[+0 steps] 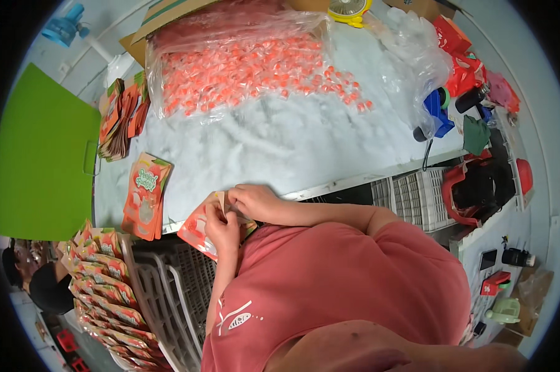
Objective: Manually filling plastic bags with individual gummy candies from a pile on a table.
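Close to the table's front edge, a red and orange printed pouch is held tilted in front of my body. My left hand is closed, its fingers pinching the pouch near its upper edge. Just right of it, my right hand also has its fingers closed at the pouch's top edge, where a pale strip stands up between the hands. The fingertips partly hide that edge. Left of the hands lies a stack of flat pouches of the same print.
A clear plastic bag of small red-orange wrapped pieces spreads over the white table, some loose at right. More pouches stand at far left. Filled-looking pouches are stacked in a crate below left. A green panel borders the table.
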A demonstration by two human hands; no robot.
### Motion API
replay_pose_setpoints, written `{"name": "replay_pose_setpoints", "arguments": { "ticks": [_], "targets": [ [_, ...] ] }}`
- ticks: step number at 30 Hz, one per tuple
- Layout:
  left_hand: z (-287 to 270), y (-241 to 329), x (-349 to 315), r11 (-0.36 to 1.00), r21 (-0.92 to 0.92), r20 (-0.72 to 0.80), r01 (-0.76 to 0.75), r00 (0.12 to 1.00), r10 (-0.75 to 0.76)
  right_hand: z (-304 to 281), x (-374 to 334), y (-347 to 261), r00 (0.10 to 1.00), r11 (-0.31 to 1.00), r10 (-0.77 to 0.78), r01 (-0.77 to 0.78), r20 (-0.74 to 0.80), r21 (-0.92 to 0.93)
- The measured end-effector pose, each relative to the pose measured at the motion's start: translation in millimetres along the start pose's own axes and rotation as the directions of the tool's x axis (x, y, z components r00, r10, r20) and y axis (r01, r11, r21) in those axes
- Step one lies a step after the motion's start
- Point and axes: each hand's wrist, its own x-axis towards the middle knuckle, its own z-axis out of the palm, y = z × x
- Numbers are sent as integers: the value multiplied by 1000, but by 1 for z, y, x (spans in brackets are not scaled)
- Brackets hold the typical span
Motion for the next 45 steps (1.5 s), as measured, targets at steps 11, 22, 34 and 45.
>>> {"name": "replay_pose_setpoints", "arguments": {
  "ticks": [11, 22, 34, 45],
  "targets": [
    [-3, 14, -7, 940, 290, 115, -177, 982, 149, -25, 2, -10, 904, 988, 149, -123, 401, -89],
    [2, 23, -3, 893, 370, 135, -256, 966, 221, 11, 2, 12, 892, 529, 270, -453, 364, 718],
    [-7, 42, -1, 858, 335, 115, -389, 921, 372, -5, 12, -5, 780, 319, 213, -625, 588, 713],
    [-9, 68, -10, 782, 296, 176, -548, 836, 519, 28, 8, 56, 764, -60, -18, -645, 645, 762]
  ]
}}
